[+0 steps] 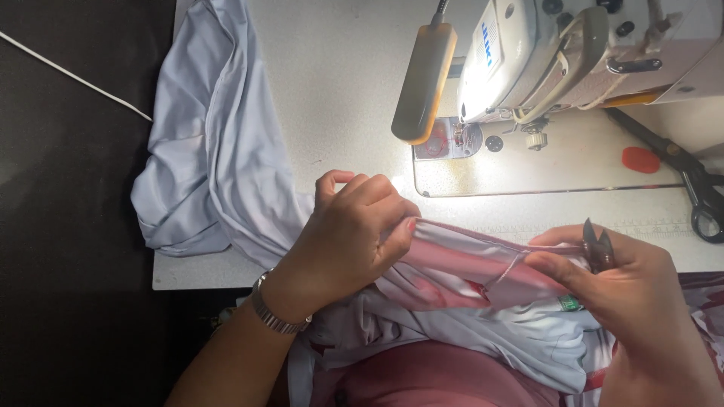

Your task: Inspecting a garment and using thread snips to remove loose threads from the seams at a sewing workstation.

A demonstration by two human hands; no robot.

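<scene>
**Checker:** Fabric [467,264] first: you are stretching a pink-and-white seam edge between both hands, at six o'clock from the sewing machine [573,60], over the near edge of the table [347,83].

**Sewer:** And my grip?

**Checker:** Your left hand [351,237] is pinching the folded edge, fingers curled shut on it. Your right hand [633,290] is closing finger and thumb on the other end while also carrying the dark thread snips [598,247], blades pointing to twelve o'clock.

**Sewer:** How far along am I looking?

**Checker:** Stitching on this stretch seems finished, since the cloth is lying clear of the needle. You appear to be trimming or inspecting; no loose thread is showing. The pale bulk at ten o'clock is trailing off the table, and black shears [679,162] are lying at three o'clock.
</scene>
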